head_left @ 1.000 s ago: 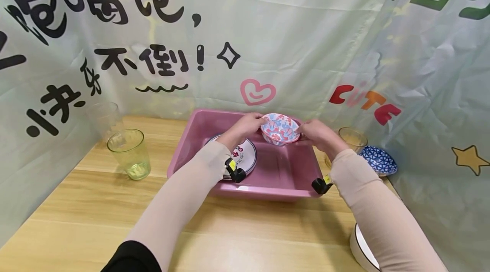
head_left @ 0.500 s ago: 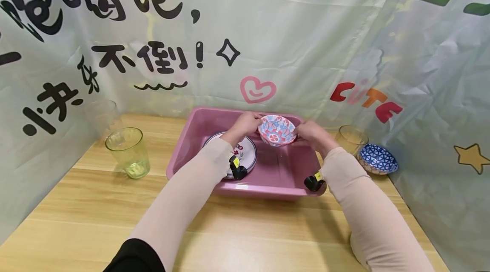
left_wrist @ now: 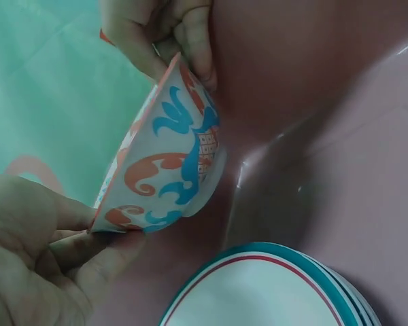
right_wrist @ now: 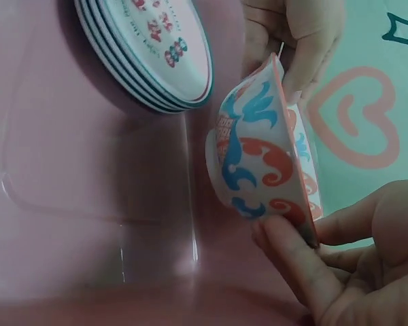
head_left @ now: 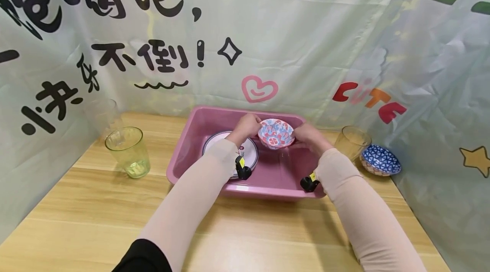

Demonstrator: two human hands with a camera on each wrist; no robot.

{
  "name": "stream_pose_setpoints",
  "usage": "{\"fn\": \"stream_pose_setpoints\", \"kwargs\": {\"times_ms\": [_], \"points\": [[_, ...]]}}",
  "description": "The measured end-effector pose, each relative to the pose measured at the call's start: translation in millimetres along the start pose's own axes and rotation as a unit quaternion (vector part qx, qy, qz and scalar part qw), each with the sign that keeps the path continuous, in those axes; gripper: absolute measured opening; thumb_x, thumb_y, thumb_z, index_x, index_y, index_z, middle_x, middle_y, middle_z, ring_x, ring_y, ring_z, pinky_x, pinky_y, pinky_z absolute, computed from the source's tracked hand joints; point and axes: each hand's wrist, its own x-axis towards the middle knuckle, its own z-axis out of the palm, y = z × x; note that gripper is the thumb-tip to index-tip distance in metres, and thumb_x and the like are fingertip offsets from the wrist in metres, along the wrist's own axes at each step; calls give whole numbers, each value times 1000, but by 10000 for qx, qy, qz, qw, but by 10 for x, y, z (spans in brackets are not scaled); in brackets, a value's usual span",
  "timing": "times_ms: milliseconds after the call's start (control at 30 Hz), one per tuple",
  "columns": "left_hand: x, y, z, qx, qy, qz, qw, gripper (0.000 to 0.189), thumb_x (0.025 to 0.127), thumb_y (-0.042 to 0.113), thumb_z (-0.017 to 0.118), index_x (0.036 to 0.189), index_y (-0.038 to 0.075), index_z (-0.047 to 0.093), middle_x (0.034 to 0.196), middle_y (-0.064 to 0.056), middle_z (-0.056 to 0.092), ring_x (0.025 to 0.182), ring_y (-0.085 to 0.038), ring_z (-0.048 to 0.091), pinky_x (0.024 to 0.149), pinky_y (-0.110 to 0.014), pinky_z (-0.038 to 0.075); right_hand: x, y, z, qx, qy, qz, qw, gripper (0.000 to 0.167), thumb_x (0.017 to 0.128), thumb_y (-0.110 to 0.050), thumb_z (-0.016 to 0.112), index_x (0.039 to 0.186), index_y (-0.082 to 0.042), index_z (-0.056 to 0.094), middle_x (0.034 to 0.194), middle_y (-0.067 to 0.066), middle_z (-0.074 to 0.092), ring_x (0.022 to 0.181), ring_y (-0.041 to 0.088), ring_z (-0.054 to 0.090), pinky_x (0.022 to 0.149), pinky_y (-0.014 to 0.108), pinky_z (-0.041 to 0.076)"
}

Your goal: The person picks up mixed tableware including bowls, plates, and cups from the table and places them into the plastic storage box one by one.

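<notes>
Looking into the tub point(head_left: 264, 191), we judge the work partly done: plates point(head_left: 250, 153) lie stacked inside, partly hidden by the left sleeve point(head_left: 191, 197). Outside it, a green glass point(head_left: 132, 153) (left) and blue bowl point(head_left: 380, 161) (right) seem pending. Towards the tub's back, left hand point(head_left: 245, 128) and right hand point(head_left: 310, 138) pinch opposite sides of the red bowl point(head_left: 274, 134), not yet set down; its height we cannot tell. Left of the tub's far corner, a clear glass point(head_left: 104, 115) barely shows.

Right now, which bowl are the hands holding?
The red-and-blue patterned bowl: the left hand and right hand grip opposite sides of its rim. The blue-and-white patterned bowl is untouched, on the table outside the pink basin.
</notes>
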Motion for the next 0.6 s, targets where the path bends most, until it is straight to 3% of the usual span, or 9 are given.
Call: {"fn": "stream_pose_setpoints", "kwargs": {"times_ms": [233, 300, 467, 600], "points": [[23, -47, 67, 416, 150, -68, 9990, 25, 95, 15, 56, 113, 11, 72, 111, -3, 70, 101, -21, 62, 86, -31, 50, 24, -1, 40, -654, 92, -115, 9978, 23, 90, 7, 41, 108, 18, 49, 95, 20, 54, 70, 22, 67, 87, 44, 55], [22, -57, 76, 521, 170, -93, 9985, 25, 95, 15, 56, 114, 11, 72, 112, -2, 70, 103, -22, 62, 87, -32, 50, 34, -7, 47, -852, 121, -184, 9961, 18, 87, 8, 42, 100, 15, 51, 90, 18, 56, 68, 21, 67, 83, 42, 57], [12, -70, 109, 821, 228, -90, 9963, 25, 93, 14, 57, 113, 13, 73, 111, -2, 71, 106, -23, 62, 89, -32, 50, 49, -20, 66, -1445, 146, -222, 9891, 7, 82, 9, 46, 81, 5, 51, 79, 13, 54, 68, 25, 68, 69, 35, 60], [6, -80, 139, 954, 235, -31, 9952, 24, 91, 12, 59, 110, 12, 74, 109, -2, 72, 104, -23, 64, 88, -32, 51, 51, -23, 91, -1947, 136, -226, 9805, 8, 82, 8, 44, 79, 4, 51, 77, 12, 54, 73, 30, 70, 59, 31, 60]]}}
